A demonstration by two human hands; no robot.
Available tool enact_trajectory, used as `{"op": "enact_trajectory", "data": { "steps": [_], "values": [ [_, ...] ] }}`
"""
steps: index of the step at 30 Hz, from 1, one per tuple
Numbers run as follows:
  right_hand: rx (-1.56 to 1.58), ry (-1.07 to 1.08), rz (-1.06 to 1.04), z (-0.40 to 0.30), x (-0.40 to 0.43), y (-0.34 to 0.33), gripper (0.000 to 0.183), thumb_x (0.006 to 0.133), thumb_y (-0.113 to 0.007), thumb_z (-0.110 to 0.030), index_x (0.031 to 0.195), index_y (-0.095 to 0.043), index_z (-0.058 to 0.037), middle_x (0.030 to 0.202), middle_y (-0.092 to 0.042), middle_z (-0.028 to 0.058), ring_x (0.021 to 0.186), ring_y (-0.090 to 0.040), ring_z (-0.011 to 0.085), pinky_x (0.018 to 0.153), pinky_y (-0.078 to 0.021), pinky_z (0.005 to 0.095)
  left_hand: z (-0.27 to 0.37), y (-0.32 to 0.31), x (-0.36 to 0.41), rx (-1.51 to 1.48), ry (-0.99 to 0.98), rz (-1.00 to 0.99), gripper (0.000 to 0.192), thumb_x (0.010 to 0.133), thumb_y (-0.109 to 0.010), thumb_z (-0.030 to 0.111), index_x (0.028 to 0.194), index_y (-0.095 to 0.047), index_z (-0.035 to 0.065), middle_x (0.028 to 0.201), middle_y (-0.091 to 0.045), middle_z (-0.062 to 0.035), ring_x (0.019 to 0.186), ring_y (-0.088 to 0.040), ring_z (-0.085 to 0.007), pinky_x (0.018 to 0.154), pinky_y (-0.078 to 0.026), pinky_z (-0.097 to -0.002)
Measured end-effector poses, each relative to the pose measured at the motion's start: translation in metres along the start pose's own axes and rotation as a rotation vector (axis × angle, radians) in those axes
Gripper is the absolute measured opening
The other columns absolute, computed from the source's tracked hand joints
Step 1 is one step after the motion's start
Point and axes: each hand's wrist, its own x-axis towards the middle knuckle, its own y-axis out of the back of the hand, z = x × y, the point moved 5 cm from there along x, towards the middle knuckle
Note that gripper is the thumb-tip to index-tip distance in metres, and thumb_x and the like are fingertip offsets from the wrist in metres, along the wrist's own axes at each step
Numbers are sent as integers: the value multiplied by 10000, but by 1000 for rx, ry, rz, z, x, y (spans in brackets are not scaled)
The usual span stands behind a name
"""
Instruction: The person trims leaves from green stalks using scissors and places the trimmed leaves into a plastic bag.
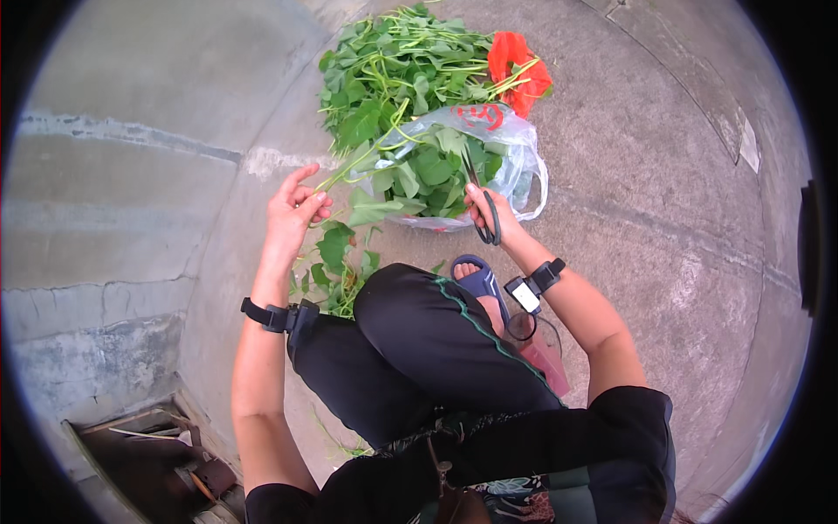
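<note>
Between its thumb and fingers, my left hand [298, 200] pinches long green leafy stems [350, 164], whose leafy ends reach up and right over a plastic bag. My right hand [488, 208] grips a pair of dark-handled scissors [488, 223], blades pointing up toward the bag's leaves; how far the blades are parted is hard to tell. The clear plastic bag [524, 147] bears red print and lies with its mouth spread around cut green leaves [435, 169]. Beyond it rests a large heap of leafy stems [399, 65], with a red plastic bag [514, 65] at its right side.
Loose leaves and stems [337, 278] lie on the concrete floor [641, 196] by my left knee. My foot in a blue sandal [481, 281] is close below the bag. A concrete wall [118, 177] rises at left, with an opening [157, 458] holding assorted objects at lower left.
</note>
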Motion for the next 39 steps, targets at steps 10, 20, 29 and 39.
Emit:
{"op": "enact_trajectory", "data": {
  "steps": [10,20,29,39],
  "values": [
    [-62,180,-229,-25,-64,-6,331,888,-609,-374,973,-610,-54,681,-490,-34,605,-467,63,545,-398,212,-1,-25,9,-5,-153,-45,374,904,-531,39,1275,-540,82,794,-607,-29,656,-585,-91,582,-469,-217],
    [12,91,-338,-63,-45,-33,491,944,-413,-504,901,-591,-48,667,-571,21,558,-485,77,522,-381,211,-15,-73,18,-108,-92,-168,352,926,-471,52,1254,-569,136,756,-555,17,626,-517,-55,567,-443,-203],
    [1,-62,-410,-53,-27,-27,586,907,-415,-613,871,-585,-54,602,-543,13,485,-443,61,451,-331,192,-34,-87,24,-145,9,-200,346,933,-469,94,1263,-558,142,692,-406,60,621,-409,-40,570,-456,-229],
    [-108,-38,-182,-45,11,-18,565,878,-518,-578,757,-595,-31,523,-453,-24,433,-417,59,391,-304,212,-49,-94,37,-161,61,-207,340,924,-463,106,1249,-560,131,690,-381,68,585,-366,-39,552,-435,-233]
  ]
}}
